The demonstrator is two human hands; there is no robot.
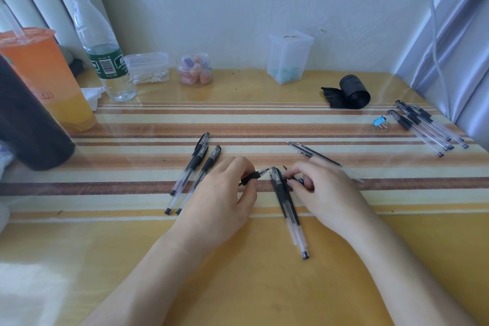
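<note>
Your left hand (222, 193) pinches a pen's black grip section (251, 178) mid-table (264, 286); your right hand (322, 188) curls its fingers round a small dark part (300, 180), just right of two pens (287, 209).

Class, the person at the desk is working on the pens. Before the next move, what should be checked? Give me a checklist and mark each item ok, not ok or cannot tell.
1. Left hand grips the uncapped pen: ok.
2. That pen's tip points toward the right hand: ok.
3. Right hand pinches the right piece: cannot tell; the small dark part is mostly hidden by the fingers.
4. Spare refills lie close behind the right hand: ok.
5. Working space between the hands is free: not ok; loose pens lie there.
6. Capped pens are kept apart on the left: ok.
</note>
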